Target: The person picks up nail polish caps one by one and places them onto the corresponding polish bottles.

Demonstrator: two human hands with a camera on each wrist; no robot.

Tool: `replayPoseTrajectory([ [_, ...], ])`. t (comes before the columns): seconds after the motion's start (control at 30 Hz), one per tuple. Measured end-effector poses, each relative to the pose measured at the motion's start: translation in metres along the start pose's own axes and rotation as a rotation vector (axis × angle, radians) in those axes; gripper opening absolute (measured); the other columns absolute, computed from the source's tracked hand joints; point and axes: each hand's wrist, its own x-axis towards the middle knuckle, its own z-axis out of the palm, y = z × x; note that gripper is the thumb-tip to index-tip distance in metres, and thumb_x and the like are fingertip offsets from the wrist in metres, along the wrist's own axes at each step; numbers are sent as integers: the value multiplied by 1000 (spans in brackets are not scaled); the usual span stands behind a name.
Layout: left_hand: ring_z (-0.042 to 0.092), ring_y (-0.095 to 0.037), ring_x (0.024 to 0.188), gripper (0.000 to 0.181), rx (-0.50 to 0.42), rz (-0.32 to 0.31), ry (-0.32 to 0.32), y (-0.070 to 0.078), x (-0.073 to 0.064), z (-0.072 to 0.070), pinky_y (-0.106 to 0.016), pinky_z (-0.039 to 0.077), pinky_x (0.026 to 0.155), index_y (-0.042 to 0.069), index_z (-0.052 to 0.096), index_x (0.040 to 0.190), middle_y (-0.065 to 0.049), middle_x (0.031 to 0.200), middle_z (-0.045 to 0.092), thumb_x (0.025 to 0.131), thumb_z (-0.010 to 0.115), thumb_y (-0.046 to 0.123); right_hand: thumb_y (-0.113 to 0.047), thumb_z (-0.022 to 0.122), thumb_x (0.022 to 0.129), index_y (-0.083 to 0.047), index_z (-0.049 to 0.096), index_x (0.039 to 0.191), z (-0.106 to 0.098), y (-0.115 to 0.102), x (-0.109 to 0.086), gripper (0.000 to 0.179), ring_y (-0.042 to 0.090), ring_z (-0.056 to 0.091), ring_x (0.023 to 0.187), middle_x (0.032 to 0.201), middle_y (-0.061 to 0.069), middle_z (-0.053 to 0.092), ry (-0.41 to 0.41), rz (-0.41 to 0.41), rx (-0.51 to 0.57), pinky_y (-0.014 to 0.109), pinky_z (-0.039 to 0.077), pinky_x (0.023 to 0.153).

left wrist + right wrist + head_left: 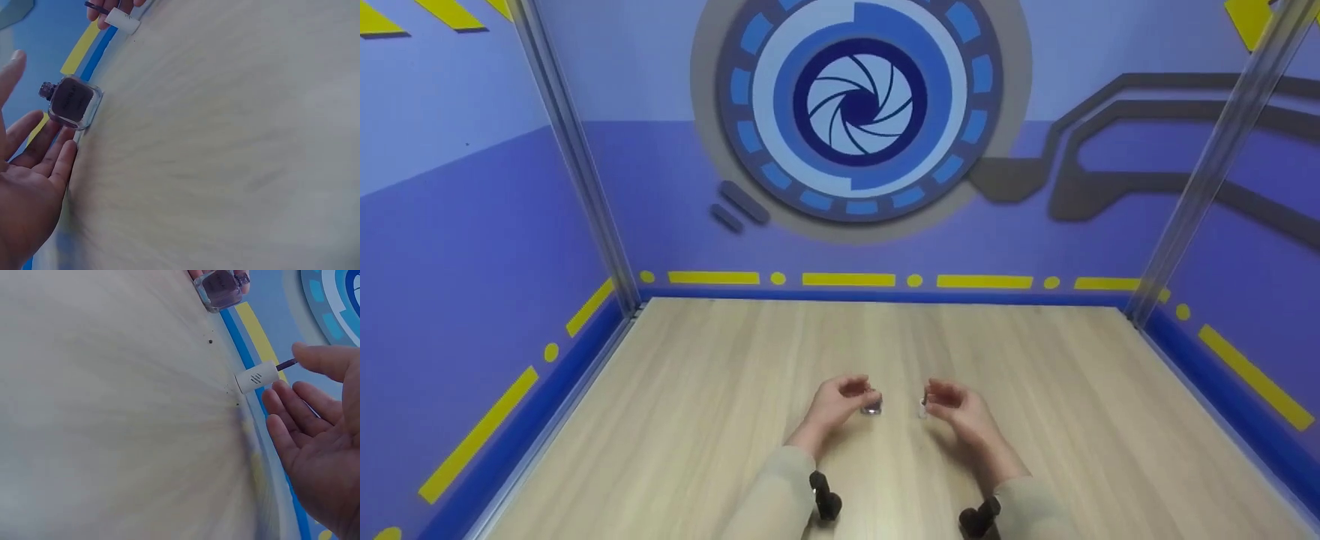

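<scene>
A square glass nail polish bottle (72, 103) with dark purple-brown polish stands uncapped on the table; in the head view the nail polish bottle (872, 409) shows beside the left hand. My left hand (838, 405) has its fingers loosely extended behind the bottle, its thumb held apart; whether a fingertip touches the glass I cannot tell. The white nail polish cap (257, 377) stands on the table, its polish-coated brush (286, 364) pointing up. Around this cap my right hand (960, 412) is spread with relaxed fingers, the thumb overlapping the brush tip in the right wrist view.
Small dark specks (210, 341) dot the wooden tabletop (735, 352) between the bottle and the cap. Blue panels (652, 195) with yellow markings enclose the back and sides, with metal posts (577, 157) at the corners.
</scene>
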Motion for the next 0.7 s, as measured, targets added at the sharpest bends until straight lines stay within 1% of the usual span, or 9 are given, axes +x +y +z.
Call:
replayPoseTrajectory([
  [0.13,67,-34,120,51,10,10,-38,-4,0,-1,-42,55,108,-5,62,133,-20,127,70,88,81,11,-2,76,88,7,63,131,2,4,2,46,35,67,116,125,23,70,4,3,-45,16,51,92],
  [0.23,68,-37,118,48,32,37,-55,-6,1,-2,-40,57,105,-7,63,131,-25,127,69,86,79,2,-3,77,87,8,65,127,5,7,3,42,33,68,113,122,24,72,12,2,-61,16,53,88],
  [0.33,69,-38,116,44,69,74,-59,-8,2,-3,-42,58,103,-7,65,128,-26,125,70,86,78,-1,-4,79,87,7,69,122,8,9,4,38,31,69,110,118,21,74,42,-7,-92,15,53,85],
  [0.43,70,-37,114,40,103,88,-53,-9,2,-3,-45,58,102,-5,68,125,-25,123,71,87,77,-2,-6,80,87,3,72,119,11,11,5,34,27,70,108,116,17,75,63,-1,-137,22,56,90],
  [0.53,69,-36,115,36,129,86,-50,-10,2,-3,-47,57,104,-3,69,123,-23,123,72,88,75,-4,-7,79,88,1,74,117,12,12,6,31,25,70,108,115,14,76,67,9,-175,35,59,96],
  [0.6,69,-35,117,35,142,83,-45,-10,2,-2,-47,55,105,-2,70,123,-21,123,72,88,74,-5,-7,79,88,0,75,116,12,11,5,28,23,69,106,114,13,77,70,14,-196,41,59,97],
  [0.7,68,-35,118,33,154,77,-32,-10,2,-1,-48,54,107,0,72,121,-19,123,73,88,73,-5,-7,78,88,-2,77,113,13,11,5,25,20,68,102,112,11,77,77,25,-217,38,58,94],
])
